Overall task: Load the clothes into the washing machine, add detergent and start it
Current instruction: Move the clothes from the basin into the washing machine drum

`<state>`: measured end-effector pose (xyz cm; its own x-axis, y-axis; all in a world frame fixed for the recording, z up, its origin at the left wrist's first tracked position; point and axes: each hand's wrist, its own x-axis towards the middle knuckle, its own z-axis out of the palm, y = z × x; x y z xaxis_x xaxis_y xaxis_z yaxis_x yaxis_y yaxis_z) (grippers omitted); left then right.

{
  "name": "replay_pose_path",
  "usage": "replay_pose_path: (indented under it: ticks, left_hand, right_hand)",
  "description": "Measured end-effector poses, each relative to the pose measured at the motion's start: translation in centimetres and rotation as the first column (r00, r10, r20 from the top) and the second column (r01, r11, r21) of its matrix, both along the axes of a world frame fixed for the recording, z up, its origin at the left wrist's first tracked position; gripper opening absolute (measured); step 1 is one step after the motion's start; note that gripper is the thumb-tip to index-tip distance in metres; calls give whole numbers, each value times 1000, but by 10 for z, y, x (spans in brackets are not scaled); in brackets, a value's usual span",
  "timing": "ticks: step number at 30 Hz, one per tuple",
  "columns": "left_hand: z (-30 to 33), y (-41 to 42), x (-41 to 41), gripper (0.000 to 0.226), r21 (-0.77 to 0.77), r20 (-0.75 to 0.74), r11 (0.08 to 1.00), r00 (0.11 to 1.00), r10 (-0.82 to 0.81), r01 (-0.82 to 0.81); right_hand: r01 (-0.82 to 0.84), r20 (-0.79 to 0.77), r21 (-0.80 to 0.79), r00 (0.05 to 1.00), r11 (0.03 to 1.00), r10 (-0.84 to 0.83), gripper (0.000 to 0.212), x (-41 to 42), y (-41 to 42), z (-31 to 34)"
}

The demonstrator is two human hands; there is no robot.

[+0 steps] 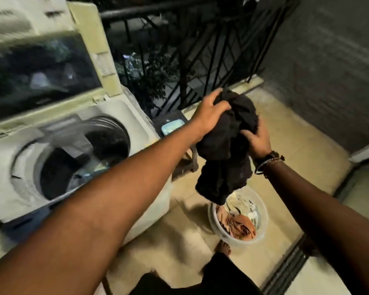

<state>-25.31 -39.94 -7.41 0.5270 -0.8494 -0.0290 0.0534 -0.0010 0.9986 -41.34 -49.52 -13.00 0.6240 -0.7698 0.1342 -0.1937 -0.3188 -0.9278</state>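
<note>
Presently: one black garment (228, 143), bunched and gripped by left hand (211, 111) on top and right hand (257, 141) below, held above the floor tub (239, 241) of remaining clothes, apparently for carrying to the open-lidded washing machine (73, 150) at left.

**Black clothes over the tub**

A bunch of black clothes (226, 143) hangs in the middle of the frame, crumpled, its end dangling over a clear tub (239, 222) at lower right. The tub holds orange and white clothes. The white washer (68, 150) stands at left, lid up, with dark clothes inside.
</note>
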Motion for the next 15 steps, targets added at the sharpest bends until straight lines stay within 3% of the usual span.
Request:
replay_pose_path:
  ticks: [3,7,9,12,14,15]
  left_hand:
    - [77,35,39,79,-195,-105,969,986,132,-150]
    - [169,95,75,26,-431,-166,855,956,240,-289]
    - [199,121,100,14,-502,-227,764,914,336,-405]
    - [231,166,150,13,-506,-295,643,816,497,-575]
    - [239,195,183,24,-508,-302,561,745,594,-654]
    - [239,209,198,25,-515,-285,524,712,641,-678]
  right_hand:
    - [-187,-1,44,982,981,188,61,36,33,34]
    - [-339,-247,33,909,940,337,93,92,77,47]
    - [-431,-397,82,813,899,426,88,121,107,46]
    - [-541,-582,116,642,833,498,58,161,138,45]
    - [-560,-719,-11,580,829,383,51,186,144,44]
    - [-533,-727,-70,607,843,323,58,199,145,44]
